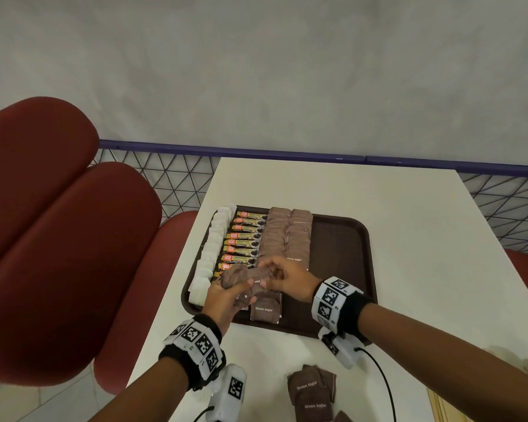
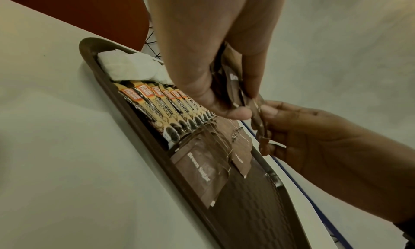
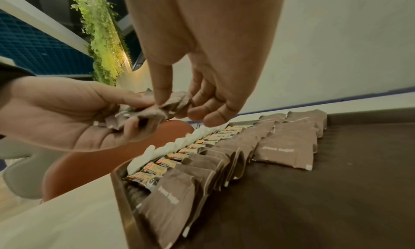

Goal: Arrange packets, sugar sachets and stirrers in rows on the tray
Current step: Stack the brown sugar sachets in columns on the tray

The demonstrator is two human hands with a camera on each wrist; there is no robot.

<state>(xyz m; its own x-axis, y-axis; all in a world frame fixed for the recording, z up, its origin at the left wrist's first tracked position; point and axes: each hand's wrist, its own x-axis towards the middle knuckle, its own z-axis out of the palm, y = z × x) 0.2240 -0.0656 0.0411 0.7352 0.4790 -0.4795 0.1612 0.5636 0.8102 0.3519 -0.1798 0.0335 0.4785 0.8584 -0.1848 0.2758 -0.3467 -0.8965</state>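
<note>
both hands (image 1: 226, 296) (image 1: 287, 277) pinch what looks like several sugar sachets (image 1: 241, 277) over tray (image 1: 342, 239)

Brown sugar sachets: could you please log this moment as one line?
left hand: holds bunch of brown sugar sachets | right hand: pinches one from bunch | tray: white, granules, brown rows; right side bare

Bare forearms, no sleeves. Black wristbands (image 1: 352, 312) with white square-code tags on both; white camera units (image 1: 226, 394) underneath, black cables (image 1: 381, 382) trailing.
</note>
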